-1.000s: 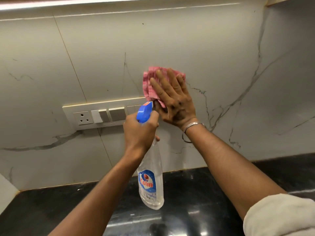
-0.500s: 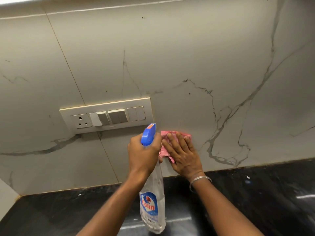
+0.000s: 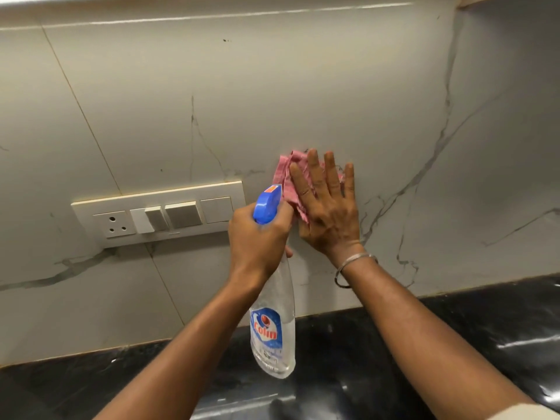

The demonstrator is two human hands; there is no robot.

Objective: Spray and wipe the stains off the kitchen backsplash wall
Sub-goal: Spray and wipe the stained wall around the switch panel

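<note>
The backsplash wall [image 3: 303,95] is pale marble-look tile with grey veins and a few small dark specks near the top. My right hand [image 3: 328,207] lies flat, fingers spread, pressing a pink cloth [image 3: 286,174] against the wall just right of the switch plate. My left hand [image 3: 257,241] grips the neck of a clear spray bottle [image 3: 272,331] with a blue trigger head [image 3: 266,203] and a blue label. The bottle hangs downward in front of the wall, close to the left of the cloth.
A cream switch plate [image 3: 157,213] with a socket and several switches is set in the wall to the left of my hands. A glossy black countertop [image 3: 454,338] runs along the bottom. A cabinet underside edges the top of the view.
My right hand slid the cloth down the wall to near the counter, then back up to beside the switch plate. My left hand with the bottle followed it down and up.
</note>
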